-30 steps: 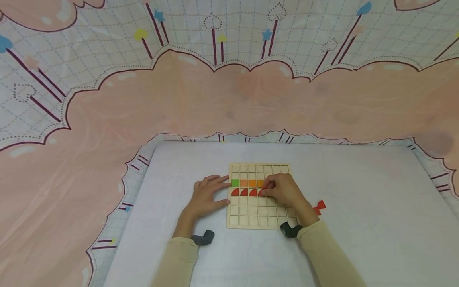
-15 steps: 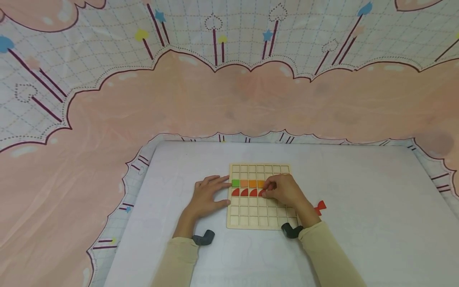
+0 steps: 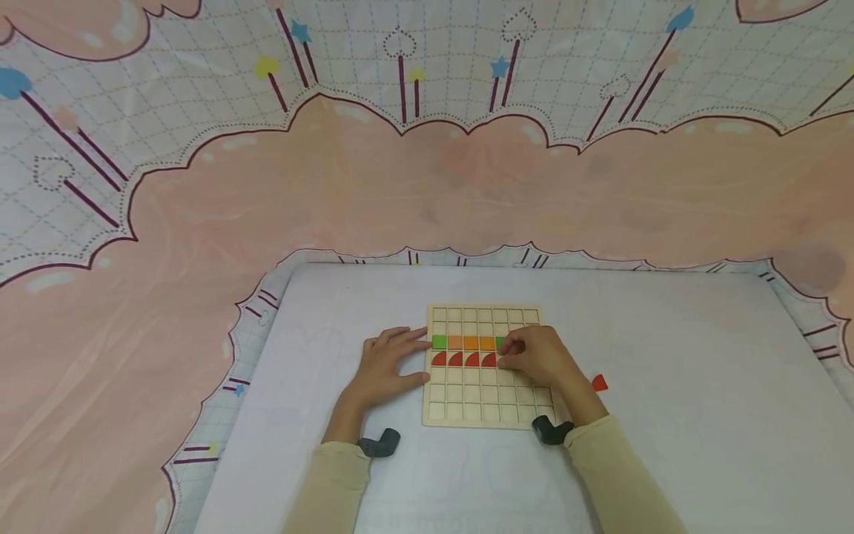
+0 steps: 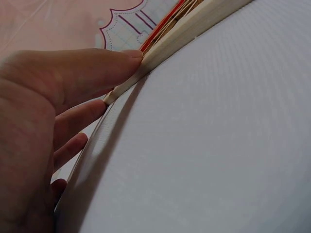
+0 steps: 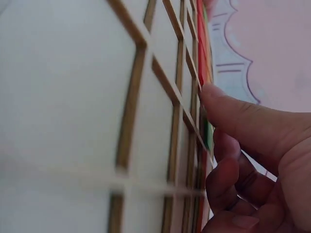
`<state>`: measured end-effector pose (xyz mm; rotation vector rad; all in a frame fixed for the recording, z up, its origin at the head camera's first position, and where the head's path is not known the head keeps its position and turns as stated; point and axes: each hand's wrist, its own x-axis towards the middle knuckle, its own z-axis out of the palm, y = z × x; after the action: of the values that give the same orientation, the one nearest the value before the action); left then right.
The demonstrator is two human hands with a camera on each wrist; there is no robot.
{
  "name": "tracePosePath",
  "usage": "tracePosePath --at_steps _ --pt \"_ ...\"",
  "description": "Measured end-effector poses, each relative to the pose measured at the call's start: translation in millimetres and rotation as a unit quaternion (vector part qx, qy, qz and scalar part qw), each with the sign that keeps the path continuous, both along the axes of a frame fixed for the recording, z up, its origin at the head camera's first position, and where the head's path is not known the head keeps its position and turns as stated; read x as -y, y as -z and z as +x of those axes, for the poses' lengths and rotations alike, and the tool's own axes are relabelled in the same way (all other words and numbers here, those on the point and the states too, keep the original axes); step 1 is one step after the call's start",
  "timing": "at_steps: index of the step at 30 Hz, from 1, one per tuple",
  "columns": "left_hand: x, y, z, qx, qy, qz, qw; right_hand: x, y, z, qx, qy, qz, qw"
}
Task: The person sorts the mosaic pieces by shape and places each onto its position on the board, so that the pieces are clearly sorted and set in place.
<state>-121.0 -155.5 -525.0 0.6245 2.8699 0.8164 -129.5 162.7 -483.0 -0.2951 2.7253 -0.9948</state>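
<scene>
A wooden grid board (image 3: 460,411) lies on the white table. One row holds a green tile (image 3: 439,342), several orange tiles (image 3: 471,343) and another green tile (image 3: 500,343) partly behind my right hand. In the row below sit several red quarter-circle pieces (image 3: 472,360). My left hand (image 3: 382,363) lies at the board's left edge, its thumb and fingertips touching the rim (image 4: 165,54). My right hand (image 3: 539,356) is over the board, its thumb tip just right of the last red piece. Its thumb is extended, its other fingers loosely curled, and nothing shows between them.
A loose red piece (image 3: 600,382) lies on the table right of the right forearm. Dark wrist mounts (image 3: 380,443) show at both wrists. A patterned pink and white cloth (image 3: 427,193) extends beyond the table's far and left edges.
My right hand has shifted slightly right, uncovering the fourth red piece and a green tile. The forearm now covers more of the loose red pieces. My left hand stays in place.
</scene>
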Motion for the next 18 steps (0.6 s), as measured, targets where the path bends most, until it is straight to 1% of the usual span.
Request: tracePosePath --at_steps 5,9,13,15,18 --pt "-0.2 -1.4 0.8 0.001 -0.001 0.002 1.0000 -19.2 -8.1 1.2 0.018 0.026 -0.004 0.9995" --pt "0.0 -0.9 0.5 -0.002 0.000 0.000 1.0000 -39.9 -16.6 2.5 0.023 0.041 0.006 0.9989" --pt "-0.2 -1.0 0.5 -0.002 0.001 0.005 1.0000 -63.0 -23.2 4.8 0.025 0.030 0.036 0.9986" --pt "-0.4 -0.9 0.4 -0.001 0.000 0.004 1.0000 -74.1 -25.5 6.6 0.038 0.020 0.052 0.9977" --pt "-0.8 -0.2 0.0 0.002 -0.001 0.000 1.0000 -89.8 -26.9 10.3 0.069 0.009 0.064 0.9955"
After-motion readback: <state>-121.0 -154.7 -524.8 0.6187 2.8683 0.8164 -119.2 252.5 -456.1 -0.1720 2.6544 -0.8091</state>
